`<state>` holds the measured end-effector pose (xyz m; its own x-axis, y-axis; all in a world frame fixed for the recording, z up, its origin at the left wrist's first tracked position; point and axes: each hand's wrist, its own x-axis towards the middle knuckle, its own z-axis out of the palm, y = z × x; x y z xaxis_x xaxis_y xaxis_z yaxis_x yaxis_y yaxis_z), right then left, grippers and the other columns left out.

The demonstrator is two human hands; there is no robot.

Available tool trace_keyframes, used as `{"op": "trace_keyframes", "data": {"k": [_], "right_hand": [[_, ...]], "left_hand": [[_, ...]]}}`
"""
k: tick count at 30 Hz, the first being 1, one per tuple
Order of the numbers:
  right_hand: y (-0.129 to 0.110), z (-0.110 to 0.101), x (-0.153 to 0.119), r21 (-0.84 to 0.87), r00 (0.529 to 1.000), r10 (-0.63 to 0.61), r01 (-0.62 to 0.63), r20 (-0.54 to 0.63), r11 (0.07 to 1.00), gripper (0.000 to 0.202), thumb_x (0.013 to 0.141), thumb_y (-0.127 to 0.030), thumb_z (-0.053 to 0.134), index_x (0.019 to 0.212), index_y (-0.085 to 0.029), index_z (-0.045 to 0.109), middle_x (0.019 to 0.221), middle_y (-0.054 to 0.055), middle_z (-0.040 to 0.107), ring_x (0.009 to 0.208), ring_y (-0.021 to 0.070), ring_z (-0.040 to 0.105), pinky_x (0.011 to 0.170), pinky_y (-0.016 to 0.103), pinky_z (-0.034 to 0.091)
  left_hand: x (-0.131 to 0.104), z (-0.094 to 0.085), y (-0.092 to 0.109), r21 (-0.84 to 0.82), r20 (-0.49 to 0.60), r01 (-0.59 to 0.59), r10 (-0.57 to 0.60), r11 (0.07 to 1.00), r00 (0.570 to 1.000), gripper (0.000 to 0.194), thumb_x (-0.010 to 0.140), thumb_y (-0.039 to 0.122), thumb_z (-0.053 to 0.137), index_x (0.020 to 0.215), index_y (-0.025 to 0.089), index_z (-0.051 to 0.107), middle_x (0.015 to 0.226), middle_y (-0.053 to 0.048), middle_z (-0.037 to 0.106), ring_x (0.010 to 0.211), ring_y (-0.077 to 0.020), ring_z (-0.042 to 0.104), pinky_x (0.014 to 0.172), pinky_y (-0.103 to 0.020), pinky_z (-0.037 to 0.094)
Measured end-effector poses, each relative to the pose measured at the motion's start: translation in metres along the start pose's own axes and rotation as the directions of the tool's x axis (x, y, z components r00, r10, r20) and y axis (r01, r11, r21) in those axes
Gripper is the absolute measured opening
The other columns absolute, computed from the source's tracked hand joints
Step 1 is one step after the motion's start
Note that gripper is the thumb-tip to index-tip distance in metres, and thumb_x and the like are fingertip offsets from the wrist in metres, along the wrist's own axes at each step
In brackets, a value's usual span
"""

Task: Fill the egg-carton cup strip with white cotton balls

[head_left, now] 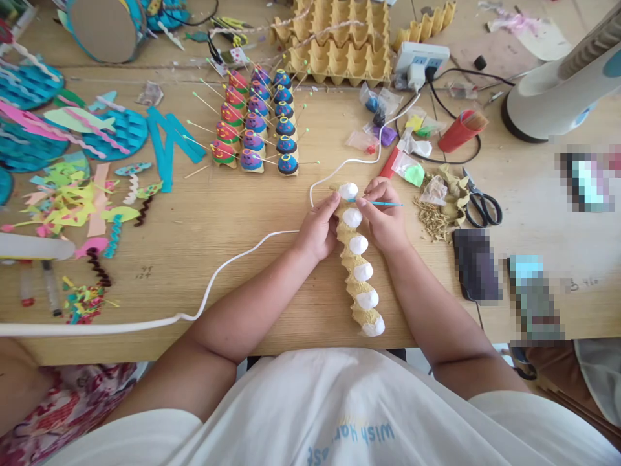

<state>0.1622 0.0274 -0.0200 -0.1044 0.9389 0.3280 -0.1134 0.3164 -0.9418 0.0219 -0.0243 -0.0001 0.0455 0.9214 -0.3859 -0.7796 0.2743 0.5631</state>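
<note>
A strip of egg carton [345, 249] runs toward me over the table, each of its several humps capped with white clay [363, 272]. My left hand [320, 226] grips the strip near its far end, thumb beside the farthest white cap. In my right hand [387, 213] is a thin blue stick-like tool [383, 204], pinched between thumb and fingers. The tool's tip reaches the strip between the two farthest caps; exactly what it touches is hard to see. A red stick-shaped piece [389, 163] lies just beyond my right hand.
Painted egg-carton caterpillars [255, 123] with pin antennae stand beyond my hands. Scissors [480, 200] and carton scraps [453, 191] lie right. A white cable [218, 272] crosses the table. Paper cutouts [77, 200] cover the left; a power strip [421, 57] and egg trays [339, 42] are behind.
</note>
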Motion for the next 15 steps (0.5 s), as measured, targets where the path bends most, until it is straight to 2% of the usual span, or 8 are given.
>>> {"op": "trace_keyframes", "data": {"k": [5, 11, 15], "right_hand": [[-0.003, 0.000, 0.000, -0.060, 1.000, 0.014, -0.015, -0.014, 0.998, 0.059, 0.076, -0.073, 0.095, 0.075, -0.026, 0.059, 0.094, 0.000, 0.052, 0.097, 0.0209, 0.052, 0.097, 0.039, 0.047], [0.003, 0.000, 0.000, 0.023, 1.000, 0.011, -0.011, 0.002, 1.000, 0.059, 0.077, -0.069, 0.096, 0.075, -0.025, 0.056, 0.097, 0.000, 0.051, 0.095, 0.0193, 0.052, 0.095, 0.037, 0.048], [0.007, 0.000, 0.001, 0.008, 1.000, -0.009, 0.010, -0.018, 1.000, 0.055, 0.080, -0.064, 0.095, 0.076, -0.025, 0.056, 0.094, 0.000, 0.049, 0.095, 0.0202, 0.052, 0.094, 0.037, 0.050]], "left_hand": [[-0.001, 0.000, 0.000, 0.039, 0.035, -0.015, 0.014, 0.999, 0.999, 0.038, 0.092, 0.055, 0.090, 0.109, 0.022, 0.084, 0.114, -0.007, 0.089, 0.122, -0.0320, 0.083, 0.103, -0.040, 0.065], [0.000, 0.000, -0.001, 0.005, 0.037, -0.018, 0.018, 1.000, 0.999, 0.037, 0.090, 0.053, 0.093, 0.107, 0.021, 0.085, 0.112, -0.008, 0.089, 0.123, -0.0326, 0.083, 0.104, -0.040, 0.066], [0.001, -0.001, -0.001, 0.007, 0.051, -0.019, 0.019, 1.000, 0.999, 0.040, 0.087, 0.054, 0.095, 0.105, 0.019, 0.084, 0.113, -0.008, 0.089, 0.124, -0.0320, 0.082, 0.105, -0.040, 0.065]]}}
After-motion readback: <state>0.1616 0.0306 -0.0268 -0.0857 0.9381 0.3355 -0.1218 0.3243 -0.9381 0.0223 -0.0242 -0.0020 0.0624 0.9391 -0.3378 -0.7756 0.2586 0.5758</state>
